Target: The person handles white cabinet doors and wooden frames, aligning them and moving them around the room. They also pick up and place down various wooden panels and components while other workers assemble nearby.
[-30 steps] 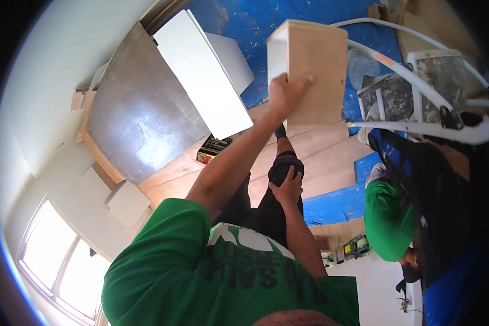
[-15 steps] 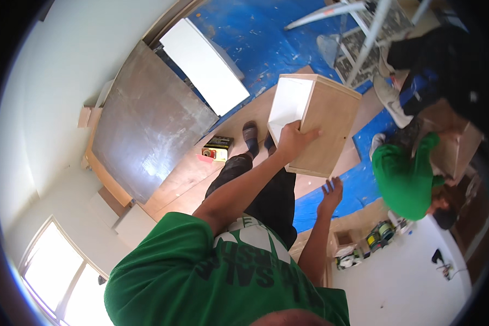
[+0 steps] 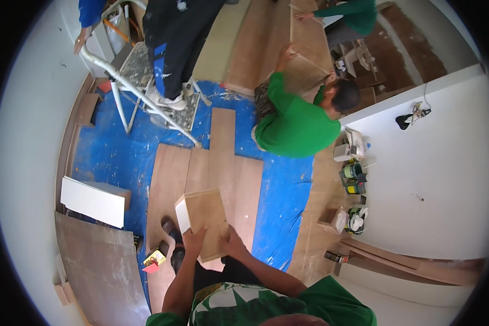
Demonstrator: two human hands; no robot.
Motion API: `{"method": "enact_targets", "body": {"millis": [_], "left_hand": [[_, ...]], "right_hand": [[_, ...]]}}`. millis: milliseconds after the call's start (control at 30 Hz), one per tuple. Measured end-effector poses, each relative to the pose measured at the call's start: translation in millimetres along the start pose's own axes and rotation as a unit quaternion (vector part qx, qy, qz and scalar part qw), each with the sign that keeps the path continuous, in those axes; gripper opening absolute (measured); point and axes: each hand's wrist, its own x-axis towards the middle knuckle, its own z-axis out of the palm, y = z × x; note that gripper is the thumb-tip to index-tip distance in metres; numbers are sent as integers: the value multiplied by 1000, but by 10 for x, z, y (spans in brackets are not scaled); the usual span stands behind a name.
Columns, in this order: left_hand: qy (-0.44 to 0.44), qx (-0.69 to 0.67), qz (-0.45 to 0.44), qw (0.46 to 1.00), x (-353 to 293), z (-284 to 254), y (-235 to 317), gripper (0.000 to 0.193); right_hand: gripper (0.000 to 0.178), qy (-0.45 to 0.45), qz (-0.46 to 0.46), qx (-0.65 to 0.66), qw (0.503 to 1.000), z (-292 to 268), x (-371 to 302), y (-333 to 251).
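A shallow wooden box, plain brown on its broad face and white along its left side, is held up in front of me at a tilt. My left hand grips its lower left edge, thumb lying on the brown face. On the lower right edge sits my right hand, its thumb up along the side and its other fingers partly hidden behind. Beneath the box, several flat wooden boards lie over a blue sheet on the floor.
A co-worker in green crouches ahead beside a large wooden panel. Another person in dark trousers stands on a white stepladder. Left are a white panel and a grey-brown sheet; paint tins line the right.
My right hand has come up from below and taken hold of the box's right edge. My view has turned to the right, and the box now sits lower and more central.
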Motion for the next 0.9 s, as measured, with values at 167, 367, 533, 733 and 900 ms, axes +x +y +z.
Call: {"method": "enact_targets", "body": {"millis": [167, 367, 533, 733, 900], "left_hand": [[0, 22, 22, 1000, -249, -80, -432, 42], [85, 109, 15, 990, -87, -104, -987, 45], [83, 83, 11, 993, 170, -253, -1510, 41], [84, -71, 34, 993, 599, -286, -2387, 43], [91, 27, 46, 994, 804, -401, -2991, 50]], "right_hand": [[72, -23, -26, 28, 999, 130, -387, 162], [71, -56, 75, 158, 983, 563, -259, 309], [64, -88, 111, 192, 971, 1063, -70, 670], [79, -161, 113, 28, 980, 1519, -50, 1094], [77, -261, 171, 118, 943, 1652, 11, 1196]]}}
